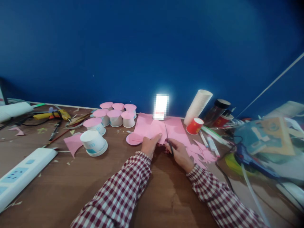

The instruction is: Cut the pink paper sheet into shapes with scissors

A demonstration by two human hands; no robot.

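Left hand [151, 146] pinches the near edge of a rounded piece of thin pink paper [157, 128], thumb on top. Right hand [180, 154] curled round a pair of dark-handled metal scissors [170, 147], blades upright at the piece's right side. Piece lies over flat pink paper sheets [140, 124] on the brown wooden table [166, 202]. Jagged pink paper offcuts [201, 153] just right of right hand; red paper cup [194, 126] beyond them. Left: white paper cups [116, 121], most topped with pink discs.

on table [166, 202]: power strip [29, 174] left, paper sheet [177, 128] centre, cup stack [198, 107] right.
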